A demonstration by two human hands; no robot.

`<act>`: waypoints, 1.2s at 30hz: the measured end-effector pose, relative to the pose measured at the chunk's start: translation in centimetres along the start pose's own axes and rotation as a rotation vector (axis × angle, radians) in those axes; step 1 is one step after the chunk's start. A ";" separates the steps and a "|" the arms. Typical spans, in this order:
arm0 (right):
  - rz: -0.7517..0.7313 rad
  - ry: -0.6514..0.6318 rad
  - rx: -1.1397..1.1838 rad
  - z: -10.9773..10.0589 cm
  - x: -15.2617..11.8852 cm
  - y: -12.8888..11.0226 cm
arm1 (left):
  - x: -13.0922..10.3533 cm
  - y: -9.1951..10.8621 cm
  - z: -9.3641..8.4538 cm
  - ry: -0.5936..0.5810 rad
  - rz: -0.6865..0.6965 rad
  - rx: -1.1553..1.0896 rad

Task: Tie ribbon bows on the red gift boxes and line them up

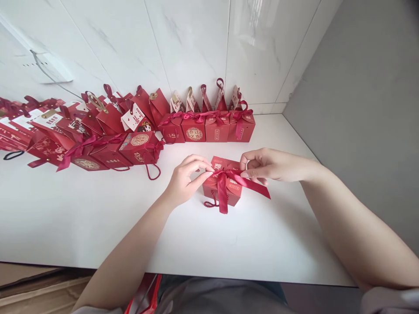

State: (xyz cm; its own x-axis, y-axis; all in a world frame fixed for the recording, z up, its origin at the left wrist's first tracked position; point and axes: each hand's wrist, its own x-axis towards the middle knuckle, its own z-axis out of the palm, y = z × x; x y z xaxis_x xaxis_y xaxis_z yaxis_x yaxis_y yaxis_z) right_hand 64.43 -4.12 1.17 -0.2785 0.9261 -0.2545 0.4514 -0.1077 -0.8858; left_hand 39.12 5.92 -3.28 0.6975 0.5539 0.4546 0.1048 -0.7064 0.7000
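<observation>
A red gift box (209, 189) with gold print sits on the white table in front of me. Across its top a dark red satin ribbon (222, 194) is tied in a bow, one tail hanging down the front and the other spreading to the right. My left hand (188, 176) pinches the bow's left side between thumb and fingers. On the other side my right hand (262, 166) has its thumb and fingers closed at the bow's right loop. A twisted red cord (211, 204) lies at the box's lower left.
Behind stands a row of red boxes with bows (218, 128), with small tagged bags behind them. More red boxes and bags (108, 131) crowd the left, along the tiled wall (193, 48). A grey panel (360, 100) bounds the white table (183, 244) on the right.
</observation>
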 end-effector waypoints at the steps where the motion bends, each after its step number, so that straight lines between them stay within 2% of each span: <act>1: -0.009 -0.021 0.044 0.1 0.1 0.0 | 0.0 0.1 -0.3 -0.010 0.015 -0.001; 5: -0.031 -0.031 0.168 0.4 0.5 -0.2 | 0.1 0.8 -1.4 -0.091 0.035 0.001; 9: 0.010 -0.047 0.175 0.7 0.8 -0.3 | 0.0 1.4 -1.3 -0.185 0.032 -0.062; 14: -0.014 -0.103 0.168 1.0 1.2 0.0 | -0.2 1.5 -0.4 -0.155 0.009 -0.031; 22: -0.010 -0.112 0.136 1.2 1.6 0.6 | -0.6 1.7 0.6 -0.173 0.194 0.173; 31: -0.141 0.115 0.111 1.2 2.3 1.2 | -0.4 1.0 0.6 -0.221 0.281 0.158; 34: -0.200 0.240 0.018 1.5 2.3 1.1 | -0.5 0.8 0.6 -0.218 0.280 0.129; 36: -0.217 0.255 -0.011 1.7 2.2 0.9 | -0.6 1.0 0.9 -0.186 0.234 0.077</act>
State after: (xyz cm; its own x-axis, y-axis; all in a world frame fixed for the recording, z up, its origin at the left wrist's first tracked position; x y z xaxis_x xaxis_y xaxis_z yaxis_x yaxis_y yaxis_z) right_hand 62.78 -2.75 -0.88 -0.1489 0.9878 0.0465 0.4140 0.1049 -0.9042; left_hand 39.46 4.49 -3.32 0.8259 0.2875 0.4850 -0.0254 -0.8405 0.5413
